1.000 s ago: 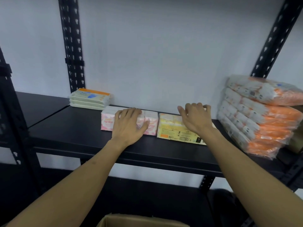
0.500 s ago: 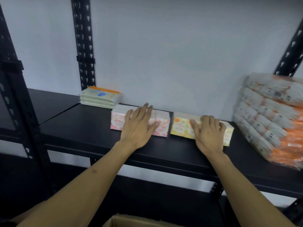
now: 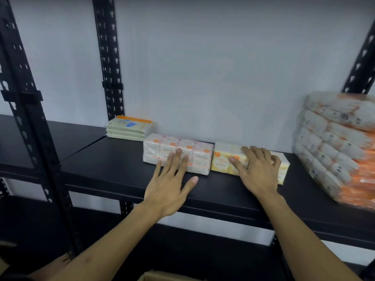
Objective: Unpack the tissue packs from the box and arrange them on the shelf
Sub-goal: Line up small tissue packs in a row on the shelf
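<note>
step: squaring packs on shelf (image 3: 113, 167) | left hand (image 3: 169, 187) flat, fingertips on pink pack (image 3: 178, 153) | right hand (image 3: 256, 169) spread, pressing yellow pack (image 3: 225, 157) beside it | next: likely reach for box (image 3: 162, 276), near

Bare shelf (image 3: 113, 169) surface lies open at 9 o'clock of the pink tissue pack (image 3: 178, 154). At 3 o'clock the yellow tissue pack (image 3: 225, 159) abuts it. The large orange stack (image 3: 336, 147) blocks the far right; a cream stack (image 3: 129, 127) occupies 11 o'clock.
</note>
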Available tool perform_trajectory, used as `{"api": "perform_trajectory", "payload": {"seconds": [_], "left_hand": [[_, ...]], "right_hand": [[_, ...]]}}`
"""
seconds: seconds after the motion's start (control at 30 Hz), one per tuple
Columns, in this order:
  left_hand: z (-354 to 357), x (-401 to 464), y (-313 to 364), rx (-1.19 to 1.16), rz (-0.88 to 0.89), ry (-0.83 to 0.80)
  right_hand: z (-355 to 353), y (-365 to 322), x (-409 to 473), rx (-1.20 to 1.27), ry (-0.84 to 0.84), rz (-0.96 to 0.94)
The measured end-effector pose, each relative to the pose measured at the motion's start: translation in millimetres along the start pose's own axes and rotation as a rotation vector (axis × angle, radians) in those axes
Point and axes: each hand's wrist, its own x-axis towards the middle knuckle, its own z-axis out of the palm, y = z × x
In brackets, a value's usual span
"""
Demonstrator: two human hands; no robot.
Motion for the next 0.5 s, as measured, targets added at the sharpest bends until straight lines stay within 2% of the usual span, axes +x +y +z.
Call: {"api": "perform_trajectory", "payload": {"seconds": [0.2,0.27,0.37,0.4,0.43,0.5], "left_hand": [[-27.8,24.4,-4.0,-0.143,0.02,0.342],[-43.3,53.1,-9.3,-0.064,0.039,0.261],[-50.4,86.4,-18.6,0.01,-0.017,-0.061],[-44.6,89.3,-20.6,-0.004,-0.035,-0.109],[-36.0,88.1,-21.4,-0.005,-0.04,-0.093],[-15.5,75.2,-21.0,0.057,-0.031,0.05]], "right_hand": [[-0.8,1.3,-0.5,0.025,-0.011,0.008],[-0.1,2.6,0.3,0.027,-0.015,0.006],[1.2,3.1,1.2,0.031,-0.019,0.01],[1.4,3.1,0.9,0.033,-0.017,0.011],[1.6,3.0,1.1,0.036,-0.013,0.013],[1.8,3.2,1.5,0.044,-0.006,0.016]]}}
